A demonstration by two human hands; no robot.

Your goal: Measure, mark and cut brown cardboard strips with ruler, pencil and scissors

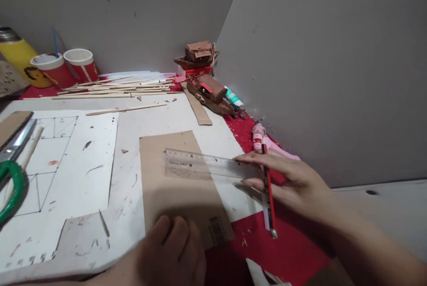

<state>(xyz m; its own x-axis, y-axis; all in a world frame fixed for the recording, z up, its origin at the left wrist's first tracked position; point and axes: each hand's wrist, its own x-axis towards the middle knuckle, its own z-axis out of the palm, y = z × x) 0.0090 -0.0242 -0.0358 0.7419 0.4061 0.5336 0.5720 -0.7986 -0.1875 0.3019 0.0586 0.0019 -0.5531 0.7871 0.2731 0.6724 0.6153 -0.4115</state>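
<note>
A brown cardboard piece (173,197) with a barcode lies on white paper, its lower right part over the red cloth. My left hand (178,250) is closed with curled fingers at its lower edge; what the fingers hold, if anything, is hidden. From the right, my right hand (290,179) pinches the end of a clear ruler (200,166), which extends left over the cardboard. A red and black pencil (269,197) is also in my right hand, crossing the ruler's right end and pointing downward to its metal-capped end.
Green-handled scissors (15,188) lie on a drawn sheet (86,157) at left. Thin wooden sticks (116,90), paper cups (79,59) and a yellow bottle (23,61) stand or lie behind. Two brown model boats (211,90) and a pink tool (278,147) are near the grey walls.
</note>
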